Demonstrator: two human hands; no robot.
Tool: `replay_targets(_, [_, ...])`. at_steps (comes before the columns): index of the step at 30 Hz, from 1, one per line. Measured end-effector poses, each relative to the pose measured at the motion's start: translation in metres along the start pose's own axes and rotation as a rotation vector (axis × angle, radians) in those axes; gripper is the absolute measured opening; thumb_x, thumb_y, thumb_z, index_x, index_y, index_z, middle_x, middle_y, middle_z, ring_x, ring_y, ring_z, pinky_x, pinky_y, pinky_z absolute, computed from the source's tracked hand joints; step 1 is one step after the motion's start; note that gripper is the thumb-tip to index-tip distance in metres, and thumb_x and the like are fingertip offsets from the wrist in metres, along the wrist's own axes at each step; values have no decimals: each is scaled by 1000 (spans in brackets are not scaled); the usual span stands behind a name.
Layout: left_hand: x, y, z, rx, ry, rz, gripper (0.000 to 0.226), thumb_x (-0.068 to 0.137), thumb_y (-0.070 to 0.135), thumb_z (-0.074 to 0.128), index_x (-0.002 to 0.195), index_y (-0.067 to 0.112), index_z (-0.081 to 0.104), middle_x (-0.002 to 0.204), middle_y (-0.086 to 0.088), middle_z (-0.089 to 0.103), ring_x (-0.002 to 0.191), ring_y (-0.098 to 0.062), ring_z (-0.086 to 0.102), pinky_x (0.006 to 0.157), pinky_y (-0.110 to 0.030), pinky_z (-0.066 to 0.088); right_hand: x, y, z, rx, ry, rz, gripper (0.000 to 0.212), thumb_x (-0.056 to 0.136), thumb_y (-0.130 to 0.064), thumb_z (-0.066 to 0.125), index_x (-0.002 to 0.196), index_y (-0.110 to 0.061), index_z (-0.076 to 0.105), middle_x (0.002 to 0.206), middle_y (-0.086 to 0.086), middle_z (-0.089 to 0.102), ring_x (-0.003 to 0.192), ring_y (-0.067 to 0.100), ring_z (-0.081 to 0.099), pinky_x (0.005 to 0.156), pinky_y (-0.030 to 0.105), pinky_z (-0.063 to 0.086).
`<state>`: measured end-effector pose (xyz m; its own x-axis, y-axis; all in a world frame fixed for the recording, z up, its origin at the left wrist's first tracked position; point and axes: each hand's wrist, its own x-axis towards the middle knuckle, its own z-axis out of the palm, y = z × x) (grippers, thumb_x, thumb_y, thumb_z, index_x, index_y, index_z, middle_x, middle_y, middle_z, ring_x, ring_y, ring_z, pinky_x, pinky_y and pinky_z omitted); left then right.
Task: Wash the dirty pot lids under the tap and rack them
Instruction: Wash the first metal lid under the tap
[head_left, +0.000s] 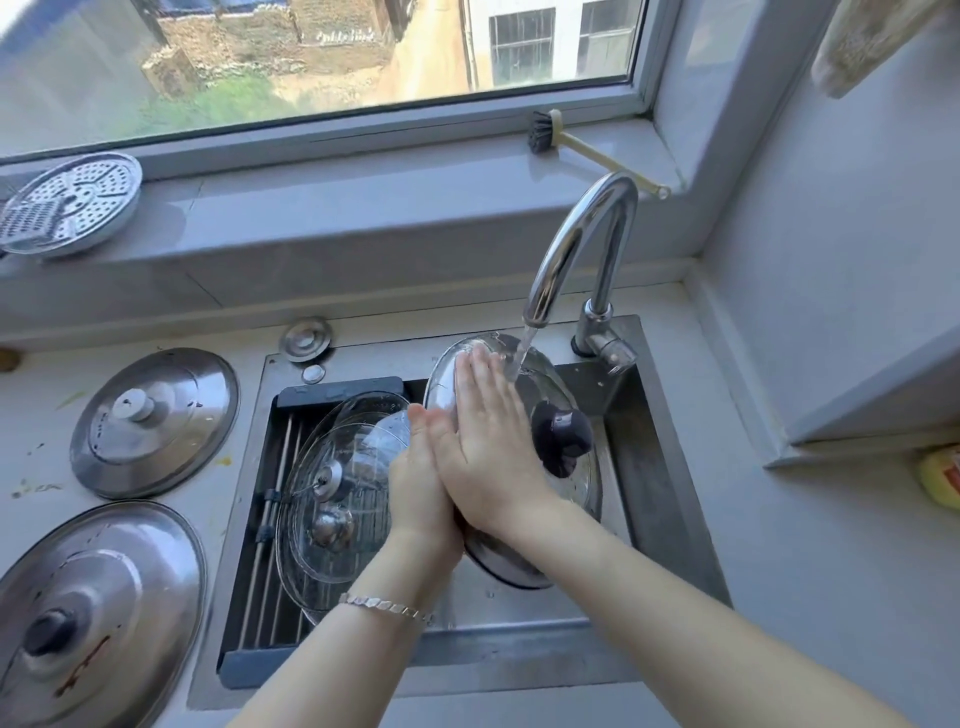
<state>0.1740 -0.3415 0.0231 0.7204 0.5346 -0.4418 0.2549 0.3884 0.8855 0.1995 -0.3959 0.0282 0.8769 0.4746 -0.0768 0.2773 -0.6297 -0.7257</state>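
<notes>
Obs: R hand (488, 441) lies flat on the top face of the glass lid (550, 384), fingers straight and together, tips up toward the rim; nothing gripped. L hand (418, 483) sits just beside it on the L side, pressed against the lid's L edge, thumb up; its fingers are hidden behind the R hand and the glass, so can't tell whether they curl round the rim. Lid is tilted on edge over the sink (670, 493), dark knob (563, 439) just R of the R palm. Water (519, 353) from the tap (582, 244) lands on the glass right next to the R fingertips. Bracelet (384, 605) on L wrist. L of the L hand, touching distance: two clear lids (322, 566) lying overlapped on the rack (270, 519) across the sink's L part. Further L on the counter, well apart from both hands: upper steel lid (156, 421) and lower steel lid (98, 613), the lower w/ brown smears. On the sill beyond the hands: perforated steamer plate (70, 205) far L, brush (545, 130) above the tap.
</notes>
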Motion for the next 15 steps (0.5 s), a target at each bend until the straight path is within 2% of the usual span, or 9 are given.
replay_targets(2, [-1, 3, 0, 41, 63, 9, 51, 97, 45, 36, 68, 17, 68, 63, 1, 71, 60, -10, 67, 55, -21, 53, 20, 7, -6, 65, 12, 110, 67, 97, -44, 27, 149, -11, -2, 158, 4, -9, 144, 13, -13, 115, 29, -9])
replay_targets(5, [-3, 4, 0, 102, 70, 38, 52, 96, 45, 37, 67, 10, 63, 63, -5, 65, 60, -14, 63, 59, -26, 50, 39, 14, -13, 224, 87, 380, 64, 99, -40, 23, 148, -6, 1, 158, 12, -4, 145, 19, -8, 117, 34, -4])
replay_targets(6, [-3, 4, -1, 115, 73, 38, 52, 96, 44, 37, 66, 9, 62, 63, -6, 65, 63, -17, 62, 62, -29, 50, 35, 13, -11, 207, 77, 381, 63, 99, -39, 22, 148, -5, -1, 157, 12, -6, 145, 19, -9, 117, 34, -5])
replay_targets(8, [-1, 4, -2, 101, 82, 21, 52, 96, 44, 39, 66, 11, 64, 59, 0, 68, 66, -19, 63, 66, -31, 50, 19, 5, -2, 102, 15, 212, 64, 99, -39, 22, 148, -9, -6, 157, 6, -13, 143, 17, -16, 116, 34, -10])
replay_targets(10, [4, 3, -4, 113, 89, 24, 51, 96, 44, 39, 66, 13, 65, 54, 5, 68, 62, -15, 64, 60, -26, 51, 10, 5, 1, 66, -4, 66, 66, 98, -42, 24, 148, -14, -8, 156, 0, -17, 142, 14, -20, 115, 33, -11])
replay_targets(11, [3, 4, -4, 143, 78, 36, 53, 96, 43, 39, 65, 9, 64, 55, 3, 67, 59, -14, 63, 56, -23, 50, 12, 7, -1, 82, 15, 80, 68, 97, -44, 26, 149, -15, -6, 157, 1, -15, 143, 15, -18, 115, 34, -9])
replay_targets(13, [-1, 2, -4, 199, 40, 91, 56, 96, 44, 38, 69, 0, 58, 62, -12, 61, 59, -20, 56, 51, -24, 43, 38, 23, -5, 189, 67, 298, 72, 94, -52, 28, 150, -13, 3, 158, 10, -3, 145, 22, -8, 116, 42, -1])
replay_targets(14, [-3, 0, -5, 219, 18, 113, 57, 93, 49, 39, 74, 0, 60, 67, -15, 56, 62, -23, 51, 52, -26, 40, 57, 33, -9, 249, 74, 460, 75, 91, -57, 25, 149, -11, 13, 156, 15, 10, 144, 28, 4, 117, 47, 5])
replay_targets(15, [-4, -2, -6, 241, -22, 132, 67, 87, 60, 42, 74, -3, 61, 72, -17, 54, 64, -25, 48, 56, -30, 39, 73, 43, -14, 314, 74, 620, 78, 87, -61, 23, 145, -9, 26, 150, 19, 25, 140, 33, 19, 114, 51, 15])
